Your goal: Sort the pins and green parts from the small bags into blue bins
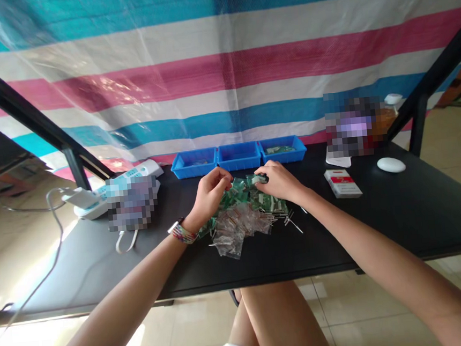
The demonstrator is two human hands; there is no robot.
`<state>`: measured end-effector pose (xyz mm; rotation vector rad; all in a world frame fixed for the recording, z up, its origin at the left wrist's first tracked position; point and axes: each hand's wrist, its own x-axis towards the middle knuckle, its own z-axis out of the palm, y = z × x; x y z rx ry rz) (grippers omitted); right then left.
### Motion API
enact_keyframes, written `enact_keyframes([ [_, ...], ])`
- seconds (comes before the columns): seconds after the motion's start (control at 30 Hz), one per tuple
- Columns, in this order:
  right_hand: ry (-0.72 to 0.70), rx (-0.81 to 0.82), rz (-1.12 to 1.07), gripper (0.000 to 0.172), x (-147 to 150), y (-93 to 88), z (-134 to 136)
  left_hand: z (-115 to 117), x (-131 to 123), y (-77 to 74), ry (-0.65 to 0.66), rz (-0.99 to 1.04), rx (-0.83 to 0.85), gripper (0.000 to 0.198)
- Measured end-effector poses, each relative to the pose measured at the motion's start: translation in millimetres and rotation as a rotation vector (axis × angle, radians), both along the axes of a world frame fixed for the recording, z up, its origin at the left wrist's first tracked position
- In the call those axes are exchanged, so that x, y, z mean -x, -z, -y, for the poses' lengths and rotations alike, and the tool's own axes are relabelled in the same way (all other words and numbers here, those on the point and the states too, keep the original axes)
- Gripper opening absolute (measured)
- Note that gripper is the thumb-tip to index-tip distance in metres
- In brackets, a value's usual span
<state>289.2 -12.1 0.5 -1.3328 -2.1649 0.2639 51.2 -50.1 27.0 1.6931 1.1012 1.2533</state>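
Observation:
A heap of small green packets (236,194) and clear plastic packets (235,224) lies mid-table, with thin metal pins (293,222) loose at its right edge. My left hand (213,192) is over the heap's left side, its thumb and fingertips pinched together; what they hold, if anything, is too small to make out. On the right side of the heap, my right hand (278,182) has its fingers closed on a small greenish packet (260,179). Behind both hands stand three joined blue bins (240,164). Green packets lie in the right bin, and a few clear ones in the left.
On the left are a power strip (134,174) with a white plug (80,199) and a blurred-out object (134,203). To the right lie a red-and-white box (342,183), a white oval mouse (391,165) and a bottle (390,110). Black frame posts flank the table (380,224).

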Motion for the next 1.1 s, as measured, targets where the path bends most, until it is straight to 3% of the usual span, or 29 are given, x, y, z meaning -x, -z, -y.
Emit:
enact_keyframes([
  [0.2, 0.029, 0.06, -0.042, 0.019, -5, 3.2, -8, -1, 1, 0.4, -0.006, -0.015, -0.002, 0.015],
  [0.37, -0.11, 0.124, -0.431, 0.012, -9, -9.7, -12, -2, 2, 2.2, -0.001, -0.012, -0.021, 0.016],
  [0.47, -0.213, 0.196, -0.65, 0.027, 0, -21.3, -2, 1, 1, 0.8, 0.036, -0.042, -0.04, 0.027],
  [0.6, -0.336, 0.373, -0.773, 0.05, 17, -30.6, 19, 8, -2, -3.5, 0.111, -0.109, -0.069, 0.037],
  [0.73, -0.37, 0.448, -0.889, 0.052, 24, -29.9, 26, 12, -5, -7.3, 0.13, -0.047, -0.066, 0.034],
  [0.87, -0.335, 0.493, -0.923, 0.043, 23, -26.1, 21, 11, -6, -9.0, 0.092, 0.034, -0.053, 0.036],
  [0.97, -0.309, 0.405, -0.866, 0.037, 22, -26.5, 22, 8, -4, -7.2, 0.039, 0.054, -0.057, 0.038],
  [1.1, -0.269, 0.032, -0.644, 0.018, 23, -30.8, 34, 5, 0, -2.5, 0.007, 0.044, -0.011, 0.046],
])
